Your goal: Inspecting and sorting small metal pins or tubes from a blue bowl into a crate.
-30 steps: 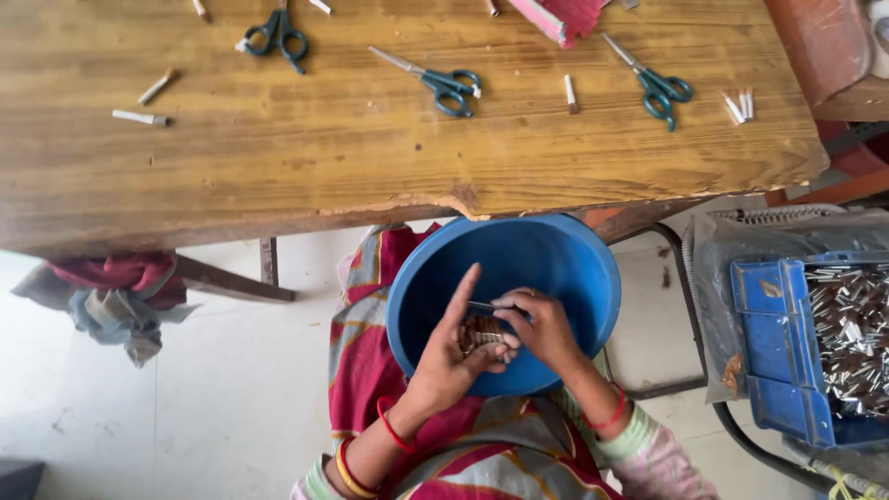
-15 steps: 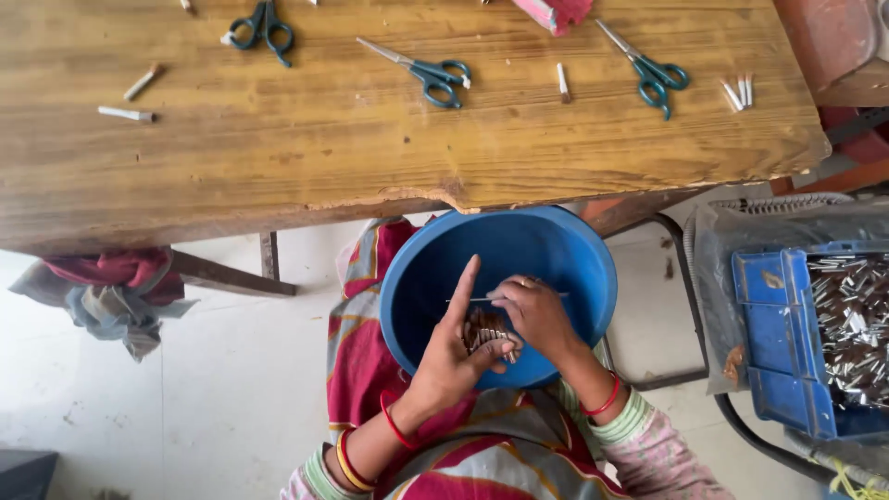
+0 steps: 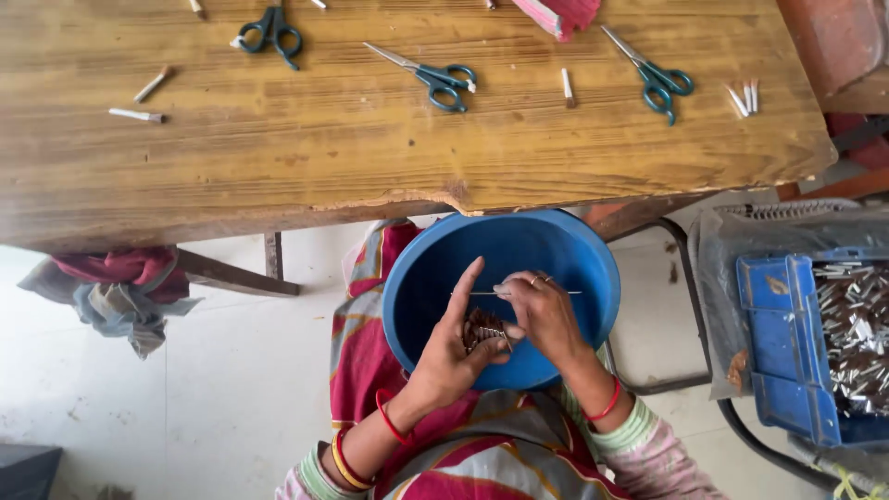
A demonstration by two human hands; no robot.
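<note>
1. Worn yellow wooden tabletop (image 3: 370, 157): fills the upper part of the view; its near edge is chipped and runs just above the bowl's far rim.
2. Round blue plastic bowl (image 3: 565, 245): sits on the person's lap below the tabletop edge; bare blue floor shows between its rim and the hands.
3. Left hand (image 3: 454, 356): over the bowl, fingers closed round a small bundle of dark, thin metal pieces (image 3: 482, 329), index finger raised straight.
4. Right hand (image 3: 542, 310): over the bowl, touching the left hand, fingertips pinching a thin straight grey wire (image 3: 569, 293) that lies level across the bowl's opening.
5. Three pairs of teal-handled scissors (image 3: 440, 79): lying well apart along the tabletop's far part, with short white paper tubes (image 3: 137, 115) scattered between them.
6. Blue plastic crate (image 3: 787, 352): on the floor at the right, lined with clear sheeting and holding a heap of small silvery tubes (image 3: 857, 324).
7. Pale tiled floor (image 3: 139, 417): open room at the left, save a bundle of red and grey cloth (image 3: 120, 292) under the tabletop edge.
</note>
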